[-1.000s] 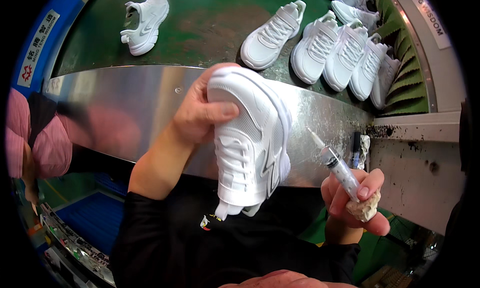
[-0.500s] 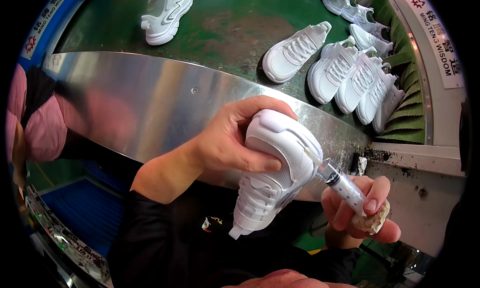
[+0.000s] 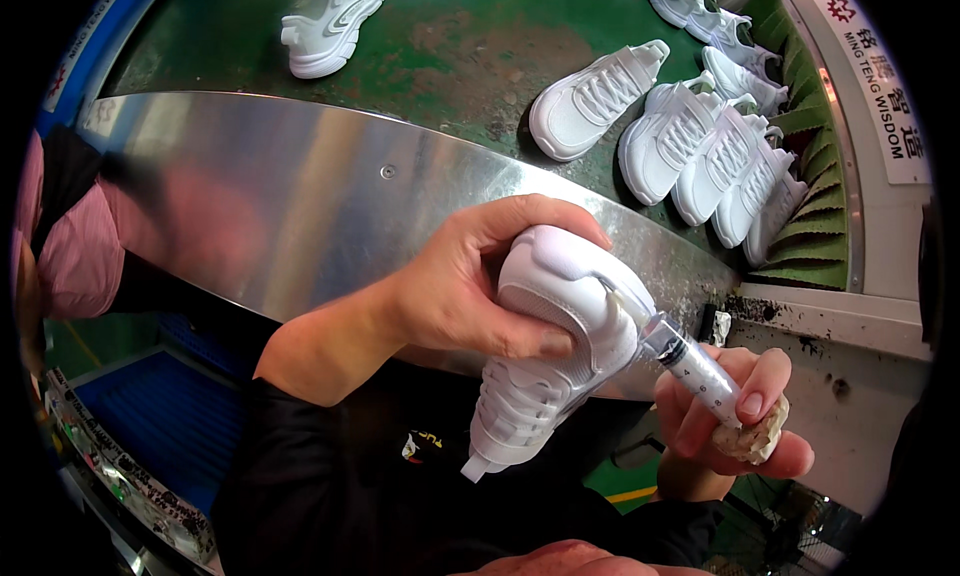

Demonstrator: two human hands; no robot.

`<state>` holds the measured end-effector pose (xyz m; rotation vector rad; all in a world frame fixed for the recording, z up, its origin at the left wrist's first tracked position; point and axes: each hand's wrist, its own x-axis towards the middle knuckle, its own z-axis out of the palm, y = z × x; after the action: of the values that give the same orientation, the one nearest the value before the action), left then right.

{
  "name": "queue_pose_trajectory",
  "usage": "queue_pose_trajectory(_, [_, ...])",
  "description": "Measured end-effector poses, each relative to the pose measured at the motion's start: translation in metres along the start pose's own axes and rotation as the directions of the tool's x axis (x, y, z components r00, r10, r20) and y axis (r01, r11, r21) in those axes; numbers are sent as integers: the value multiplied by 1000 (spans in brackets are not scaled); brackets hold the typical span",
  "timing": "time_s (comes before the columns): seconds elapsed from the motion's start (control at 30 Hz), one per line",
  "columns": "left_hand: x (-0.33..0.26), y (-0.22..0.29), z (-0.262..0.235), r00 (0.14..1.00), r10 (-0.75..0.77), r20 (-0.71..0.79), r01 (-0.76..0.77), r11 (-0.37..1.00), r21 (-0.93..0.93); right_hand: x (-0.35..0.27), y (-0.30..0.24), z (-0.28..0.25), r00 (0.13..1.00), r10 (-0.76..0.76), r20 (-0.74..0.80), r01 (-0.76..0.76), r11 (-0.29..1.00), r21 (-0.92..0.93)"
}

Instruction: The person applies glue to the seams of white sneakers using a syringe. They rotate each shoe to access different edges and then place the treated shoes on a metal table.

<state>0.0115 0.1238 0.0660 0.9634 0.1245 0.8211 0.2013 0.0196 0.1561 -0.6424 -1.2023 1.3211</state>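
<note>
My left hand (image 3: 480,286) is closed around the toe end of a white sneaker (image 3: 545,376). The shoe is tilted, its heel and pull tab toward me and its sole edge turned up to the right. In my right hand (image 3: 735,406) is a clear plastic syringe (image 3: 700,374) with dark marks along the barrel. Its tip end reaches the seam between the sneaker's upper and sole; whether it touches is hard to make out. A lumpy, cream-coloured wad (image 3: 752,434) covers the syringe's rear end, between my fingers.
A metal ledge (image 3: 300,176) runs in front of me, with a green belt (image 3: 430,66) beyond. Several white sneakers (image 3: 655,141) stand at the right by green flaps (image 3: 800,176); another sneaker (image 3: 335,26) is farther left. A person in a pink sleeve (image 3: 85,251) is at left.
Both my hands, with the sneaker and syringe, have shifted slightly to the right. The syringe stays at the sole seam. The far left sneaker sits slightly higher in view.
</note>
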Motion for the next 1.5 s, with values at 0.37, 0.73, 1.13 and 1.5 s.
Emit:
queue_pose_trajectory(0.37, [1, 0, -5, 998, -6, -56, 8, 1000, 29, -20, 3, -14, 1000, 1, -11, -1, 999, 50])
queue_pose_trajectory(0.73, [4, -6, -23, 995, -24, -95, 20, 999, -39, -54, 20, -31, 996, 14, -86, -10, 999, 50])
queue_pose_trajectory(1.13, [5, -14, -32, 975, -86, -203, 60, 990, -131, -60, 40, -35, 994, -2, -111, 4, 1000, 15])
queue_pose_trajectory(1.5, [7, -13, -28, 959, -98, -266, 72, 992, -106, -81, 56, -43, 991, -40, -127, 58, 988, 145])
